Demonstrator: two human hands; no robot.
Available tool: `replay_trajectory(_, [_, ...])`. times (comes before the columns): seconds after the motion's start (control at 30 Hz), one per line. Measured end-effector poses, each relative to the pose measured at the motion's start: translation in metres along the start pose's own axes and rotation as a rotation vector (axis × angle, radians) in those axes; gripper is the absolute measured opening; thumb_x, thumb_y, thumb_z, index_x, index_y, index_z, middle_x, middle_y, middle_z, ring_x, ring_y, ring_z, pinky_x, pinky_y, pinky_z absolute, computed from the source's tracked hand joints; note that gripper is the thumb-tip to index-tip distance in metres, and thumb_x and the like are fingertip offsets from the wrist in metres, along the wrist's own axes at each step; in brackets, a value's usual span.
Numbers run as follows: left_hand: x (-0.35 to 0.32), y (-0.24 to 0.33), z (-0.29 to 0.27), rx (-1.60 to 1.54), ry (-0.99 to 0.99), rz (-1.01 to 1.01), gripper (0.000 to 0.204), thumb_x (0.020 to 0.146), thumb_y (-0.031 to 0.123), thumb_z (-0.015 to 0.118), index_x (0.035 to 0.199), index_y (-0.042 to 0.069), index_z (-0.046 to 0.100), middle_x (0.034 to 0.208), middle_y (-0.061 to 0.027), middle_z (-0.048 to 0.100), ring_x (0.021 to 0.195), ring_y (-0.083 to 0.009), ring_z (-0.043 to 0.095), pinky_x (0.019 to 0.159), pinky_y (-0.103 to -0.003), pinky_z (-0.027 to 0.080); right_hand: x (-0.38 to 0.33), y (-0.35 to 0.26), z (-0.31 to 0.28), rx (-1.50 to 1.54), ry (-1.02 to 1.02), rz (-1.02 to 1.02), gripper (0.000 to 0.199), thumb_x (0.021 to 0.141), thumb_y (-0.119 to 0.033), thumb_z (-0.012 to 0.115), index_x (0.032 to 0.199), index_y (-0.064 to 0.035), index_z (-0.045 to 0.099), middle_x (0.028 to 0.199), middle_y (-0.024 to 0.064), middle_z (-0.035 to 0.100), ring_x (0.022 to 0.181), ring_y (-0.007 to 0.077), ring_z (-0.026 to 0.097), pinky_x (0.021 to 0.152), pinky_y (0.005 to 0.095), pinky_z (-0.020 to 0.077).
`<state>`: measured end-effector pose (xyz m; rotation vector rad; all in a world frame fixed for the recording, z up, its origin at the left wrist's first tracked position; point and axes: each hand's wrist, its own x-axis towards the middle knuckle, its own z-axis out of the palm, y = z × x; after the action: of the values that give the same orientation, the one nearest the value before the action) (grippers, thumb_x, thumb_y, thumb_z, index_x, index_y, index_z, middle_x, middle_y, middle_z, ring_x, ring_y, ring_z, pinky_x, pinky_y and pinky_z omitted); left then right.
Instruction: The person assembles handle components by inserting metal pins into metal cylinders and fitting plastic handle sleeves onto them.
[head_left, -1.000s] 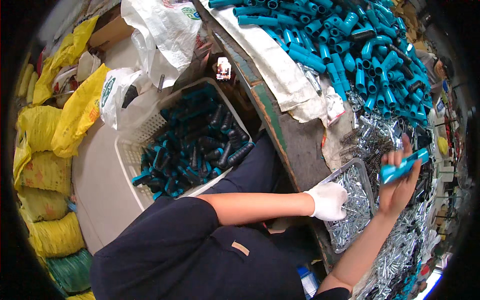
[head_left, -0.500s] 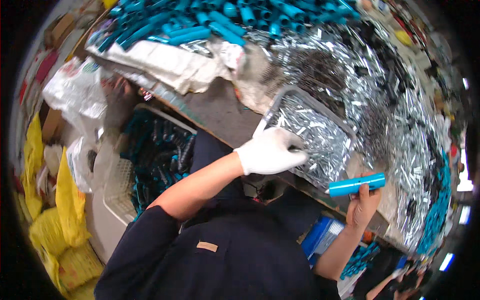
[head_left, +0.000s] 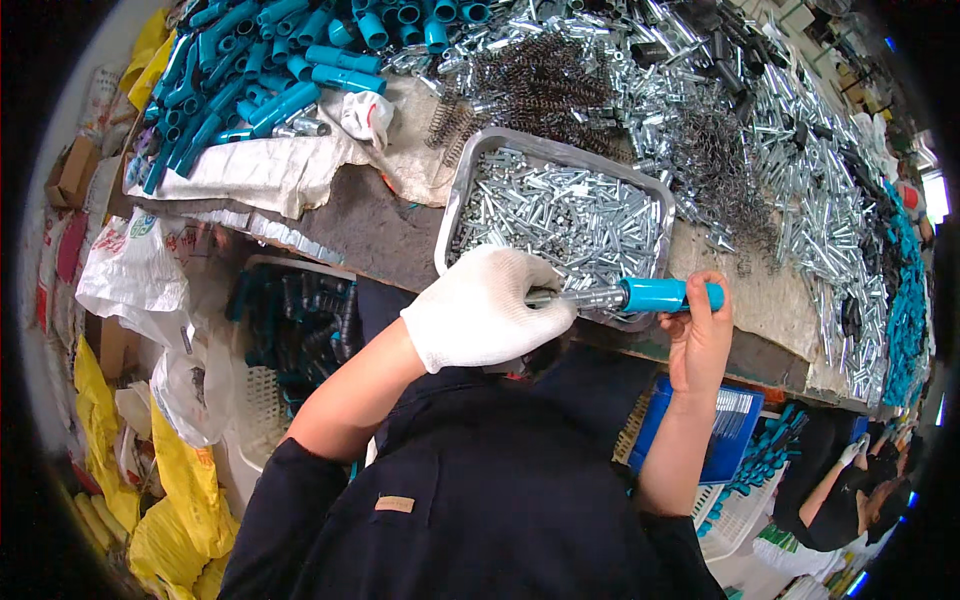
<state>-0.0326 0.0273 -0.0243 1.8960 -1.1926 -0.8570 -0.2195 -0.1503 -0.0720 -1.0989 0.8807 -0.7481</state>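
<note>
- I'm seeing the bare right hand (head_left: 700,335) gripping the teal tube (head_left: 665,295) beside the metal tray (head_left: 455,200)
- The gloved left hand (head_left: 485,310) is pinching the metal pin (head_left: 590,297) at the tube's end

This is a small assembly workshop. The tabletop (head_left: 380,235) is heaped with teal plastic tubes (head_left: 270,70), loose springs (head_left: 530,80) and bright metal pins (head_left: 820,210), with more pins in a steel tray (head_left: 455,200). Yellow sacks (head_left: 180,500) crowd the floor, and parts fill a white basket (head_left: 255,400).
</note>
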Motion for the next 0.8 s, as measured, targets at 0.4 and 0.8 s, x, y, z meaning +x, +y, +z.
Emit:
replay_trajectory(0.4, [-0.001, -0.015, 0.009, -0.03, 0.002, -0.068, 0.035, 0.098, 0.024, 0.042, 0.096, -0.003, 0.065, 0.066, -0.0128, 0.061, 0.059, -0.0213, 0.063, 0.059, -0.036, 0.049, -0.014, 0.005, 0.013, -0.065, -0.522, 0.239, 0.032, 0.104, -0.037, 0.041, 0.109, -0.0053, 0.044, 0.069, 0.0146, 0.063, 0.05, 0.0202, 0.064, 0.041, 0.027, 0.0517])
replay_trajectory(0.8, [-0.002, -0.004, 0.009, -0.482, -0.114, -0.196, 0.038, 0.094, 0.031, 0.053, 0.117, 0.001, 0.062, 0.071, -0.0058, 0.06, 0.055, -0.0122, 0.057, 0.053, -0.029, 0.047, -0.01, 0.002, 0.043, -0.076, -0.649, 0.242, 0.029, 0.104, -0.035, 0.041, 0.109, -0.0067, 0.042, 0.065, 0.011, 0.058, 0.042, 0.0181, 0.058, 0.033, 0.0258, 0.0441])
